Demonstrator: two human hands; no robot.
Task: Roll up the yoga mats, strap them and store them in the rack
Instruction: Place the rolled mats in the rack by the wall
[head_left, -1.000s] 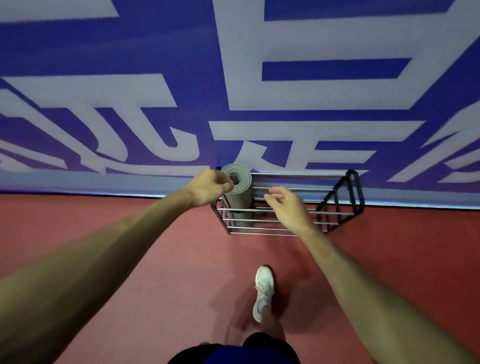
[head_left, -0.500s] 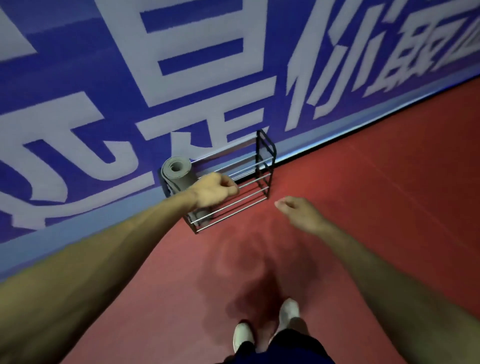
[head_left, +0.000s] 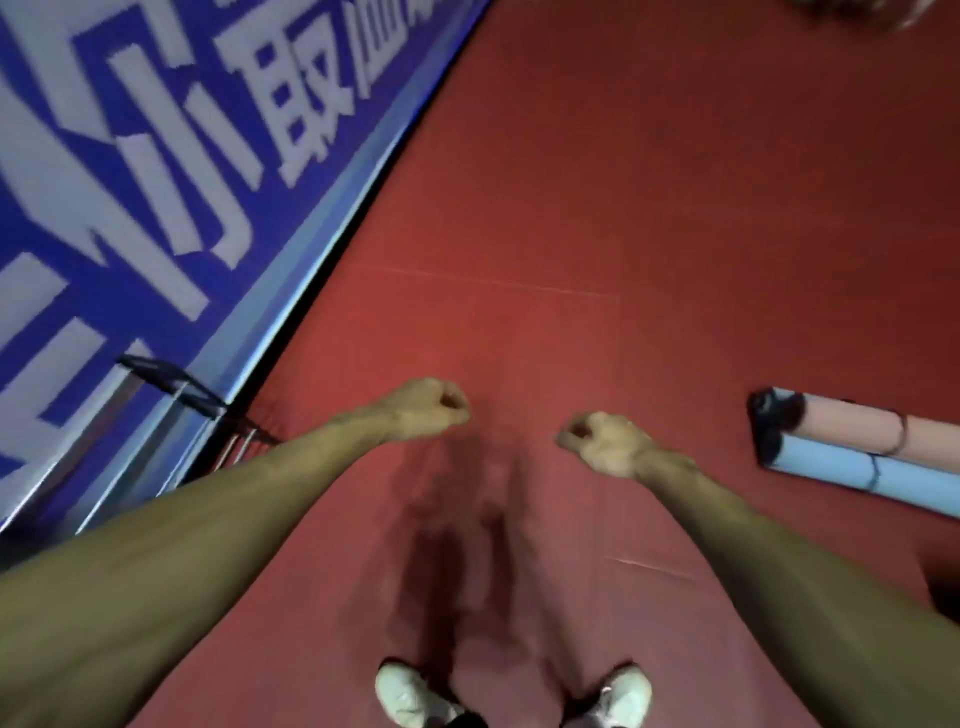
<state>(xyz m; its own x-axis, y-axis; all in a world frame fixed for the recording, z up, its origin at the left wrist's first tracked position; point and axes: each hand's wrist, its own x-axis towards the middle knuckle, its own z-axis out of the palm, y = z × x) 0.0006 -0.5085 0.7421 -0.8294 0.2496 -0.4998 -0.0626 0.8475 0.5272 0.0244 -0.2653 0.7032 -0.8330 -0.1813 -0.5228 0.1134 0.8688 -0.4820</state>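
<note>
Two rolled mats lie side by side on the red floor at the right edge: a pink mat (head_left: 872, 428) and a light blue mat (head_left: 857, 467), each with a thin strap around it. The black metal rack (head_left: 171, 387) stands against the wall at the left, partly hidden behind my left forearm; the grey mat is out of view. My left hand (head_left: 423, 408) and my right hand (head_left: 602, 441) hang over bare floor in the middle, fingers curled, holding nothing.
A blue wall banner (head_left: 156, 156) with white characters runs diagonally along the left. Red floor (head_left: 623, 208) stretches ahead and to the right. My white shoes (head_left: 410, 696) show at the bottom edge. A blurred object (head_left: 862, 10) sits at the top right corner.
The view has swung right, away from the rack, and the pink and blue rolled mats have come into sight. Both hands have drawn back from the rack and curled into fists.
</note>
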